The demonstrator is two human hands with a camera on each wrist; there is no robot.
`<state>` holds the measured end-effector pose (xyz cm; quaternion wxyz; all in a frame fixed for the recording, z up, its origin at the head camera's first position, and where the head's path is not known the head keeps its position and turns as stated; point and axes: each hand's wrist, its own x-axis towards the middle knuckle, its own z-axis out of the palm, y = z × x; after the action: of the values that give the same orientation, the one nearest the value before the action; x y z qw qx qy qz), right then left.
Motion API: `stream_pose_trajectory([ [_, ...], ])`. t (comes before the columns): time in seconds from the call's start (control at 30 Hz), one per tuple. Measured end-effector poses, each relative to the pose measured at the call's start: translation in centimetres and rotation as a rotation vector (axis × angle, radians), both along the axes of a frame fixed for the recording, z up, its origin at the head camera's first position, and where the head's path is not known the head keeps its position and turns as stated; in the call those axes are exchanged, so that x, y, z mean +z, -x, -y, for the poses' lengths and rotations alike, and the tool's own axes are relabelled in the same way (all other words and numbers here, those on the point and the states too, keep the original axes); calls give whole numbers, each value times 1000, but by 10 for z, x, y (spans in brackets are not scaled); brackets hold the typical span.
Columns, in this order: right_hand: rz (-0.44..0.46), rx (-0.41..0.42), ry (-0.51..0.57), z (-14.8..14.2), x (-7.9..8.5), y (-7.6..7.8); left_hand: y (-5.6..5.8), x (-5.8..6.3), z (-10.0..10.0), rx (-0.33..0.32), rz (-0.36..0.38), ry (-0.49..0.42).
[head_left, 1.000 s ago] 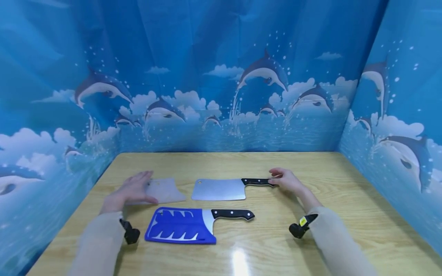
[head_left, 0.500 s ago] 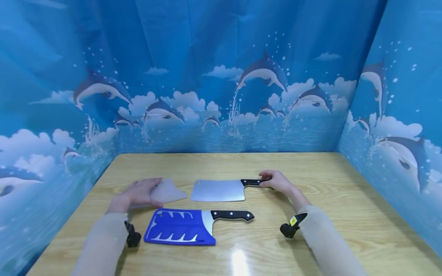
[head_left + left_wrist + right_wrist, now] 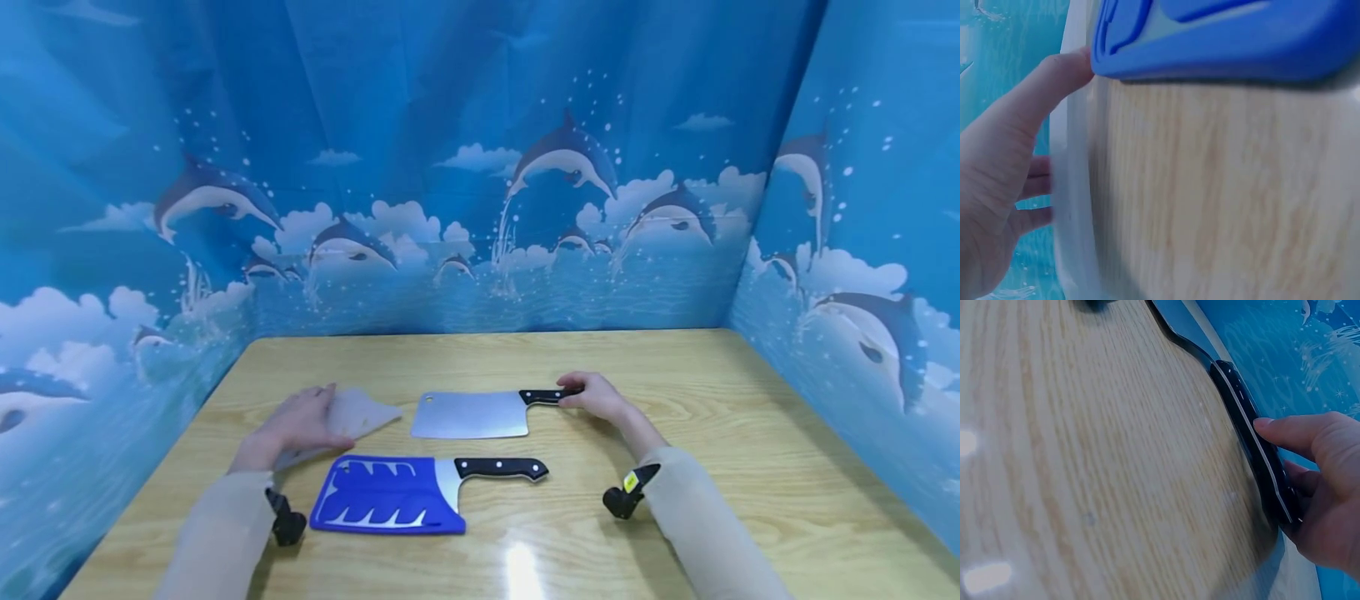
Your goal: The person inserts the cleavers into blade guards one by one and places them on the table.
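On the left of the table, my left hand [image 3: 303,419] grips a translucent white blade cover [image 3: 360,412] across its width, thumb at the near side and fingers at the far side. The left wrist view shows the cover's pale edge [image 3: 1072,206] tilted. A bare cleaver [image 3: 468,415] lies flat at mid-table, its blade pointing left. My right hand [image 3: 600,396] holds the end of its black riveted handle [image 3: 1250,431], thumb on top and fingers behind. Closer to me lies a second cleaver [image 3: 501,468], its blade inside a blue cover [image 3: 386,496].
The wood-grain table [image 3: 675,367] is bounded by a blue dolphin-print curtain [image 3: 480,167] at the back and sides. The blue-covered blade lies close in front of my left thumb. A light glare falls on the table's near middle.
My right hand has moved left along the handle and taken hold of it. My left hand has shifted slightly right, and the white cover has turned and tilted in its grip.
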<state>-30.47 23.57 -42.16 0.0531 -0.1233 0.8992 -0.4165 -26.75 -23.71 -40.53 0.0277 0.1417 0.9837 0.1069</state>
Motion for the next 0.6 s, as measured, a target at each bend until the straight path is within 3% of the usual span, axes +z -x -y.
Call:
stream_pose_trajectory([
  [0.13, -16, 1, -30, 2, 1, 1, -3, 3, 3, 24, -82, -15],
  [0.3, -23, 13, -62, 7, 6, 1, -9, 14, 8, -1, -216, -28],
  [0.6, -6, 29, -162, 21, 6, 1, -25, 30, -4, -49, -318, -24],
])
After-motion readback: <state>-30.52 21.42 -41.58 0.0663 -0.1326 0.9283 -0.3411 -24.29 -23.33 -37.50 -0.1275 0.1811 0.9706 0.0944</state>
